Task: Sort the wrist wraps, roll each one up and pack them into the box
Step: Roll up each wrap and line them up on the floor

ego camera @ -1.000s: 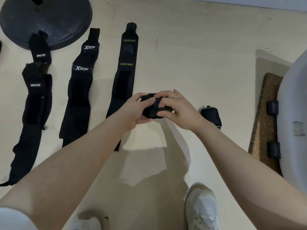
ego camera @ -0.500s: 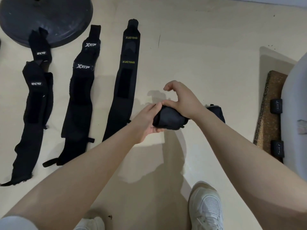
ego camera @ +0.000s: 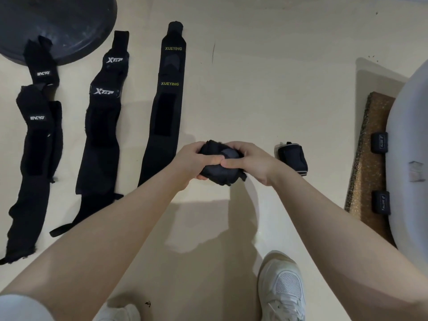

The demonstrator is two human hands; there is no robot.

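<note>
The floor (ego camera: 266, 89) is pale cream and smooth, with two white shoes (ego camera: 283, 288) nearest the camera. Above them, the left hand (ego camera: 192, 162) and the right hand (ego camera: 249, 162) both grip one black rolled wrap (ego camera: 220, 169), thumbs touching. Just right lies a second rolled wrap (ego camera: 293, 161). A brown mat (ego camera: 370, 158) is further right. On the left, flat wrist wraps (ego camera: 165, 112) lie in rows, and a dark round plate (ego camera: 60, 24) is farthest
</note>
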